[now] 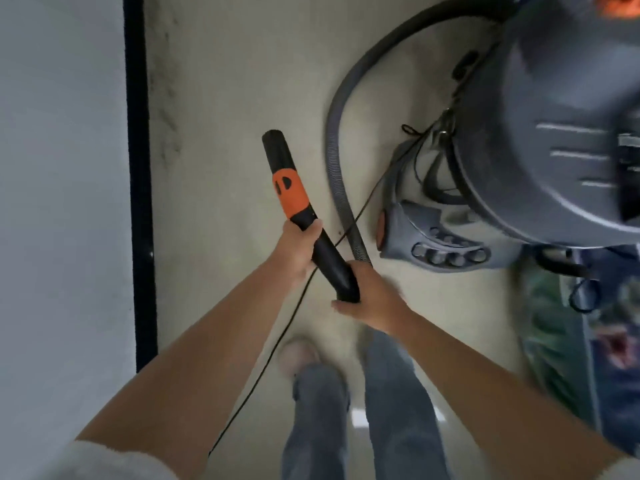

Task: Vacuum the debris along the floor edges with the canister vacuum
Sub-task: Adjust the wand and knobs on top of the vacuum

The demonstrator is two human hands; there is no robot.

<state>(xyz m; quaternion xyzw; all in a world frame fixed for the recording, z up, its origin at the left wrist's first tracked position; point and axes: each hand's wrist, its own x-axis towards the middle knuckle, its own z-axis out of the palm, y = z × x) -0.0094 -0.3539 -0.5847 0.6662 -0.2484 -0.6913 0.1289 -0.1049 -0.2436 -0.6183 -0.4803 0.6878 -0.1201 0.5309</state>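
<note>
Floor (225, 81) dusty by wall edge | left hand (298, 249), right hand (370, 296) both grasp nozzle (294, 199) to steer it | vacuum (540, 143) close

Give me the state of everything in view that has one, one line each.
Left hand: grips the wand below its orange band.
Right hand: holds the wand's rear end, where the hose joins.
Wand: nozzle points forward, short of the black baseboard.
Hose: loops from wand to canister.
Canister vacuum: on the floor, right of the wand.
Cord: trails across the floor.
</note>
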